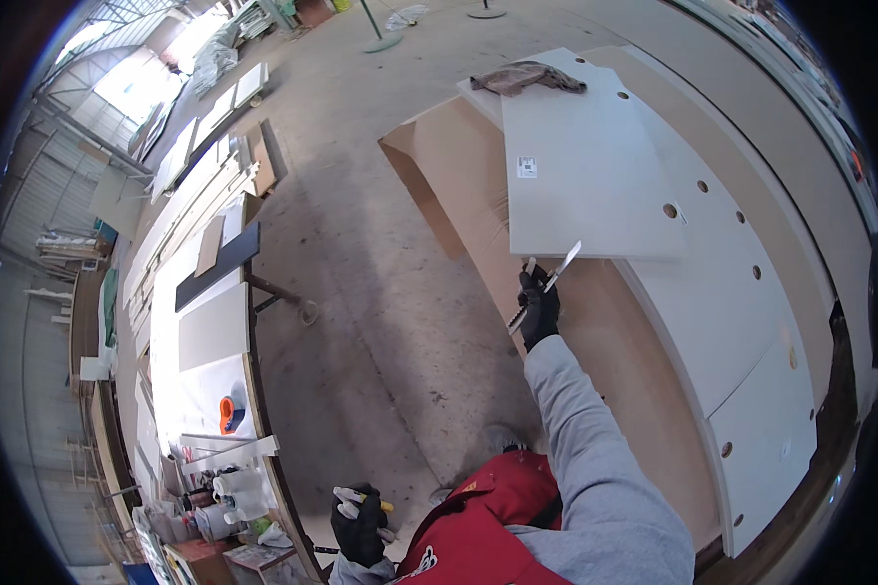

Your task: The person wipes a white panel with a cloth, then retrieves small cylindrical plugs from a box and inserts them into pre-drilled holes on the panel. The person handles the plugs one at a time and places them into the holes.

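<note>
My right hand (538, 304), in a black glove, is closed around a knife-like tool (563, 265). Its flat, pale blade points up and to the right, and the handle's end shows below my fist. That hand is beside the near edge of a white panel (595, 175), which bears a small printed label (527, 168) and a round hole. Low in the view, my left hand (361, 531), also black-gloved, is closed around a slim yellow object (387, 506) whose kind I cannot make out. It is near the workbench's edge, away from the panels.
More white panels with round holes (751, 390) lie along the right over brown cardboard (449, 156). A crumpled brown cloth (529, 78) rests at the far end. On the left, a long bench holds boards (215, 327), an orange tape dispenser (230, 415) and several bottles (239, 492).
</note>
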The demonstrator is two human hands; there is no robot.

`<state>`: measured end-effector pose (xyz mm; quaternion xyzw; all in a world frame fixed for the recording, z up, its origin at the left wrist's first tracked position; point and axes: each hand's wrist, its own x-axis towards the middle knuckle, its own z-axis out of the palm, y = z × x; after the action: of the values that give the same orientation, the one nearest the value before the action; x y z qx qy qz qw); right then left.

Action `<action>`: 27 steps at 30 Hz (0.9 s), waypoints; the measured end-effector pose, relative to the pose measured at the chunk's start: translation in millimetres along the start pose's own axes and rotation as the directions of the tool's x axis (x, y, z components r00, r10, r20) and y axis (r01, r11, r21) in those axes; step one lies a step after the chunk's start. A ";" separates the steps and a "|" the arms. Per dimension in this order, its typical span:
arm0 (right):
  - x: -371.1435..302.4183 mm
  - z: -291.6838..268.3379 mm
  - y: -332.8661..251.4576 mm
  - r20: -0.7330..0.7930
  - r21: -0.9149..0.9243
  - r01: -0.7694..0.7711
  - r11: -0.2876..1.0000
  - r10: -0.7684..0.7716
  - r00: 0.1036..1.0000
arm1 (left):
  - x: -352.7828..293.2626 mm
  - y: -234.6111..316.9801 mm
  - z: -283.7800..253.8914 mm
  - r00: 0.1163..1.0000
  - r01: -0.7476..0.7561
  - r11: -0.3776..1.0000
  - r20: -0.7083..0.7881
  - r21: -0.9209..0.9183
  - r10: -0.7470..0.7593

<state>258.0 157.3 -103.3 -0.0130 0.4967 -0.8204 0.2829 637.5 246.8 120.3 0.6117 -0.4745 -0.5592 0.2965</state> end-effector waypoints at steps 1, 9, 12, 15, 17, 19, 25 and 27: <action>1.8 -1.9 2.4 0.004 -0.024 0.012 1.000 -0.012 1.000 | 0.3 -0.4 -0.8 1.000 -0.004 1.000 -0.017 -0.026 0.004; -30.8 0.6 -11.4 0.150 -0.282 -0.076 0.956 0.122 0.981 | -1.8 -28.7 -53.3 0.954 -0.149 0.976 -0.283 -0.161 0.099; -81.8 21.3 2.0 0.390 -0.188 -0.085 0.979 0.154 0.908 | -1.8 -53.3 -97.4 0.869 -0.181 0.967 -0.489 -0.181 0.071; -139.6 39.4 15.1 0.497 -0.305 -0.256 0.917 0.383 0.779 | -9.7 -86.1 -153.7 0.749 -0.285 0.931 -0.659 -0.227 0.069; -176.8 61.1 28.6 0.519 -0.430 -0.261 0.865 0.473 0.712 | -20.6 -111.9 -195.5 0.628 -0.340 0.924 -0.774 -0.176 0.083; -214.0 85.4 40.5 0.585 -0.491 -0.204 0.847 0.494 0.643 | -32.8 -140.7 -242.9 0.516 -0.435 0.890 -0.848 -0.138 0.121; -329.5 155.3 80.8 0.662 -0.419 -0.224 0.880 0.465 0.588 | -87.2 -235.1 -391.6 0.354 -0.636 0.717 -0.933 -0.287 -0.060; -357.4 167.7 87.5 0.663 -0.532 -0.233 0.814 0.571 0.483 | -106.9 -261.2 -440.5 0.369 -0.710 0.578 -0.912 -0.401 -0.179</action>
<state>648.3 162.1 2.5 -0.3135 0.4486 -0.5221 0.6542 1136.0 368.1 17.5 0.5198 -0.0604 -0.2186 0.8236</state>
